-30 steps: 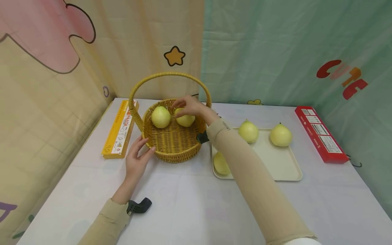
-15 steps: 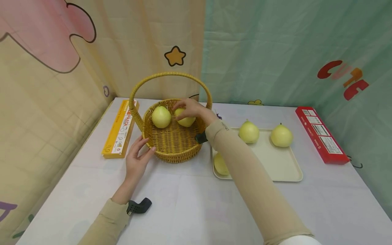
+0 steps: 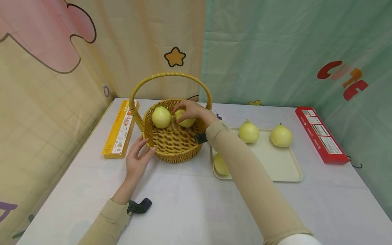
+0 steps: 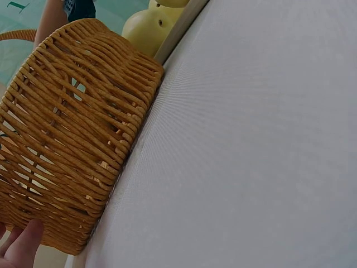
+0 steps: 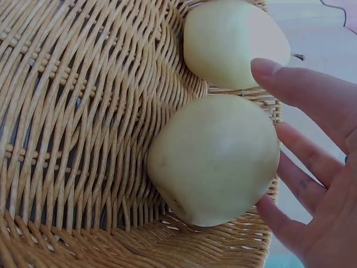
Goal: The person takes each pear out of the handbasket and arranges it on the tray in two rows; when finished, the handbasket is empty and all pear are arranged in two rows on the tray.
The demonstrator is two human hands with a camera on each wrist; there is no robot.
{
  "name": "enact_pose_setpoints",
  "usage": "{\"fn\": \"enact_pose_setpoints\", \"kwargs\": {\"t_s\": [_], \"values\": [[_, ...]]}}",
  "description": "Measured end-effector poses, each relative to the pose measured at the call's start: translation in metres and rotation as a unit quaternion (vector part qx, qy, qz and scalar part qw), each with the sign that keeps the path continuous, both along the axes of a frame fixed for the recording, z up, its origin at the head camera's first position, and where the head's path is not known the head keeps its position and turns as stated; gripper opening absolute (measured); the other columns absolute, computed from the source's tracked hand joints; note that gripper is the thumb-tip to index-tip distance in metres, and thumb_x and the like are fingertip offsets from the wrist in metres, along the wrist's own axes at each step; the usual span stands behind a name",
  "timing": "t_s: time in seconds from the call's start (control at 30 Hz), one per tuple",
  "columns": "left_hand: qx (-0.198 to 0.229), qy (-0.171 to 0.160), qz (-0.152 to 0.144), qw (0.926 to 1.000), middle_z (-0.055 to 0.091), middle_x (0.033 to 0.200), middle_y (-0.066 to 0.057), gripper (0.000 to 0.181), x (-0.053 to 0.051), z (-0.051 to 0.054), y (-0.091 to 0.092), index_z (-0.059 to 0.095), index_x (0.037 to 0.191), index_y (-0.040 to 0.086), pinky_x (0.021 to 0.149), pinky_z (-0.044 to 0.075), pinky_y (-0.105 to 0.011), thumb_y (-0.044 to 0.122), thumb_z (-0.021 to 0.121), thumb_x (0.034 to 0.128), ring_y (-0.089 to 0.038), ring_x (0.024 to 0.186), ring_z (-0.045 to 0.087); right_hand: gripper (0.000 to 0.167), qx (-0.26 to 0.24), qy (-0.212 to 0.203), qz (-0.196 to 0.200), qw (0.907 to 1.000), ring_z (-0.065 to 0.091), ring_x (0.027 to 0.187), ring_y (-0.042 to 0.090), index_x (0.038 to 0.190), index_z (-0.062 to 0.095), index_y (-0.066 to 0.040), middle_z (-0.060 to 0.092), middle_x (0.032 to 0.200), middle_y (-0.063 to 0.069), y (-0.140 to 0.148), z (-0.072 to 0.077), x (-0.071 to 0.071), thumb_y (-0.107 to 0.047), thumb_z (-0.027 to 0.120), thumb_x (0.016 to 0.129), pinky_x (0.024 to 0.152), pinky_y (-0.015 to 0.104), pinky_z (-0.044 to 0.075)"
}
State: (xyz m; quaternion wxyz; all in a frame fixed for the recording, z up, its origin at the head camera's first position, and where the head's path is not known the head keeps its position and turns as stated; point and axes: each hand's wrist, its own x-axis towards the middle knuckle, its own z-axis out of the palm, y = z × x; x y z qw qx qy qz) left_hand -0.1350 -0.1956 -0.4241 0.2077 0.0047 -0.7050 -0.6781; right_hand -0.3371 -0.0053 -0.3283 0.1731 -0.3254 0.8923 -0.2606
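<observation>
A round wicker basket with a tall arched handle stands on the table with two pale yellow-green pears in it. One pear lies at the basket's left side. Over the other pear is my right hand, its fingertips at the fruit's edge. In the right wrist view the thumb stands apart from that pear, in front of the first one. My left hand rests with thumb and fingertips against the basket's outer wall at the front left. The left wrist view shows the thumb on the weave.
Right of the basket is a cream tray with more pears, including one at the back right; my right sleeve covers part of it. A yellow pasta box lies at left, a red box at right. Curtains hang behind the table.
My right fingers and thumb have shifted slightly over the pear in the basket. The left hand, basket and tray stay where they were.
</observation>
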Motion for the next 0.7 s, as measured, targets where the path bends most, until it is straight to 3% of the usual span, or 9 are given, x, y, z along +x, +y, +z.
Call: {"fn": "enact_pose_setpoints", "kwargs": {"t_s": [0.33, 0.7], "values": [[0.006, 0.002, -0.003, 1.0000, 0.034, 0.145, -0.008, 0.042, -0.0019, -0.0022, -0.0015, 0.052, 0.125, -0.009, 0.089, 0.049, -0.017, -0.004, 0.064, 0.0849, -0.027, 0.130, 0.037, 0.046, 0.019, -0.016, -0.015, 0.9996, 0.039, 0.125, 0.021, 0.124, 0.061, -0.017, 0.045, 0.139, 0.002, 0.0012, 0.0004, 0.0024, -0.005, 0.071, 0.080, 0.101, 0.034, 0.041], [-0.003, -0.002, 0.000, 1.0000, 0.034, 0.146, -0.009, 0.041, -0.0021, -0.0033, -0.0016, 0.053, 0.124, -0.009, 0.088, 0.049, -0.016, -0.003, 0.065, 0.0851, -0.028, 0.130, 0.037, 0.053, 0.025, -0.045, -0.005, 0.9987, 0.035, 0.128, 0.023, 0.127, 0.058, -0.015, 0.041, 0.143, 0.004, 0.0029, -0.0018, 0.0033, 0.001, 0.070, 0.078, 0.105, 0.034, 0.036]]}}
